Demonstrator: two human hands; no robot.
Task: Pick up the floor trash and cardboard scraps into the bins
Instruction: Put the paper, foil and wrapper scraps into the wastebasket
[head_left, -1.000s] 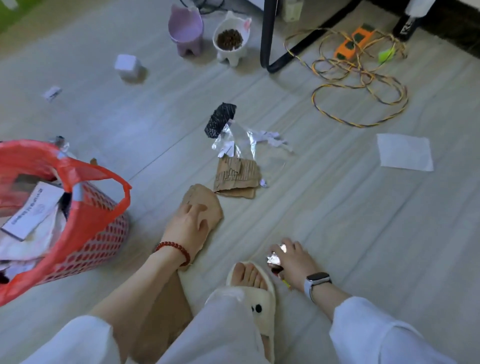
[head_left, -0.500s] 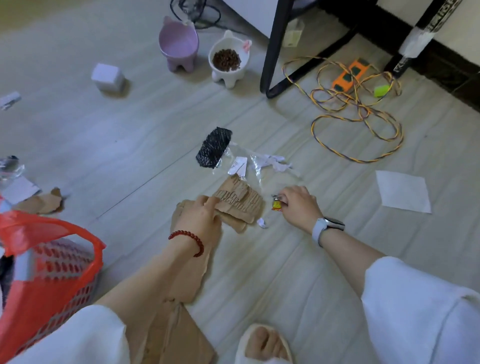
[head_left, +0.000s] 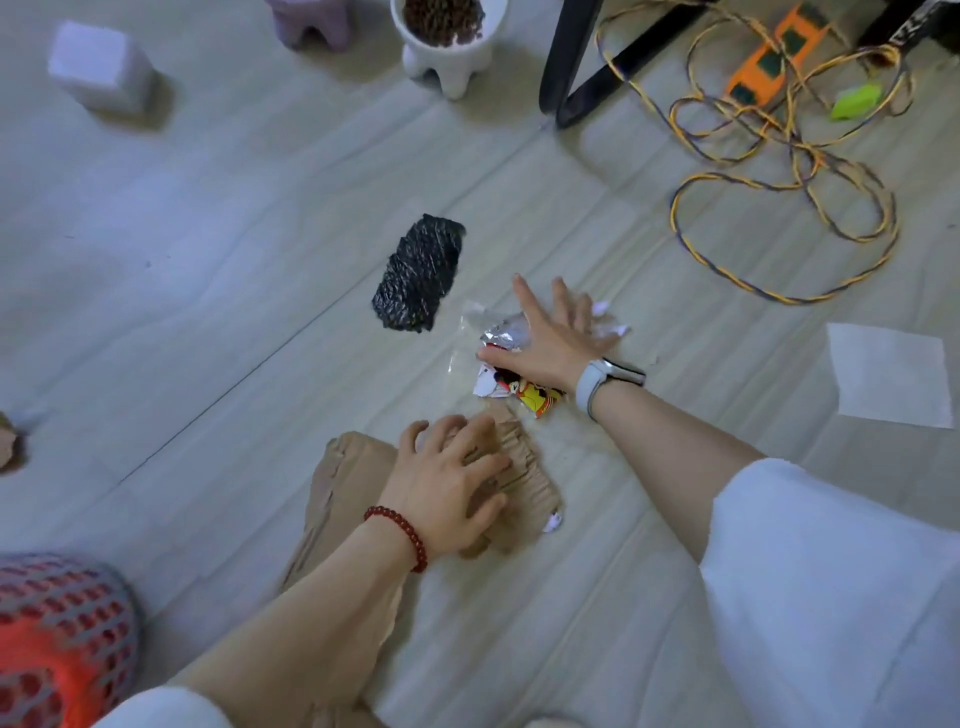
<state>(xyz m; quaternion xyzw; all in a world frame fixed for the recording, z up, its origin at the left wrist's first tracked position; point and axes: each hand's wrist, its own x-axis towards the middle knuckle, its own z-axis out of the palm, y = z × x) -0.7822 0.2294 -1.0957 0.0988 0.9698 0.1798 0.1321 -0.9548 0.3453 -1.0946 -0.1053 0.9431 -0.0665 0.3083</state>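
Observation:
My left hand (head_left: 447, 483) lies with spread fingers on a torn corrugated cardboard scrap (head_left: 524, 483), which overlaps a long flat brown cardboard piece (head_left: 348, 478) running back under my forearm. My right hand (head_left: 556, 338) is spread flat over crumpled foil (head_left: 501, 332) and clear plastic (head_left: 462, 364). A yellow and red printed wrapper (head_left: 535, 397) sticks out from under its palm. A black speckled scrap (head_left: 418, 275) lies just beyond. The red mesh bin (head_left: 57, 639) is at the lower left corner.
A white paper sheet (head_left: 888, 374) lies to the right. Farther back are a tangled yellow cable (head_left: 779, 171) with an orange power strip (head_left: 774, 52), a black stand leg (head_left: 582, 67), a pet food bowl (head_left: 447, 41) and a white cube (head_left: 98, 67). A cardboard bit (head_left: 6, 441) sits at the left edge.
My right hand moved forward from the floor near my foot and now spreads over the foil and plastic. My left hand slid the brown cardboard up to the corrugated scrap. The view moved closer.

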